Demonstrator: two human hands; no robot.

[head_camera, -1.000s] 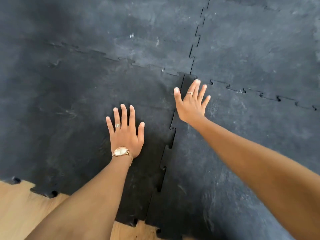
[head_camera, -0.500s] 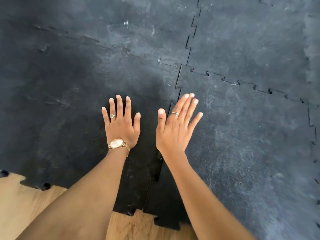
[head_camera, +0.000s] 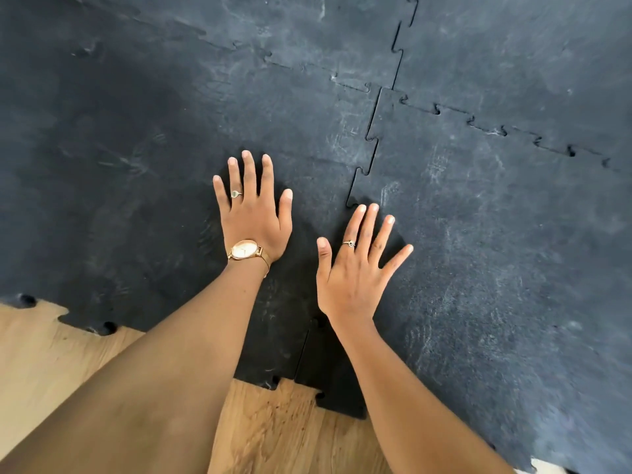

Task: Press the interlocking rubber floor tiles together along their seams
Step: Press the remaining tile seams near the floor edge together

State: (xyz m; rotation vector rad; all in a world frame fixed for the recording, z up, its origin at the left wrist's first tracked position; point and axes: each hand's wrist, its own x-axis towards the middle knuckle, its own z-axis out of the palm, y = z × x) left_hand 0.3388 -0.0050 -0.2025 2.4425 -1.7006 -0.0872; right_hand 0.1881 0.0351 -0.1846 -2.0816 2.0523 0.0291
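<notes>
Black interlocking rubber tiles cover the floor. My left hand [head_camera: 254,213], with a gold watch and a ring, lies flat and spread on the near left tile [head_camera: 143,186]. My right hand [head_camera: 355,268], fingers apart, rests over the toothed seam [head_camera: 367,155] between that tile and the near right tile [head_camera: 496,254]. The hand hides the seam's middle stretch. Above my fingers the seam teeth show narrow dark gaps; below my wrist the seam runs down to the tiles' front edge. Both hands hold nothing.
Two further tiles lie beyond, joined by a cross seam [head_camera: 502,130] and a far seam [head_camera: 398,46]. Bare wooden floor [head_camera: 273,425] shows at the bottom, along the tiles' jagged front edge [head_camera: 89,323].
My right hand has drawn back along the seam toward me, from near the four-tile corner to its middle stretch. My left hand has stayed flat on the left tile.
</notes>
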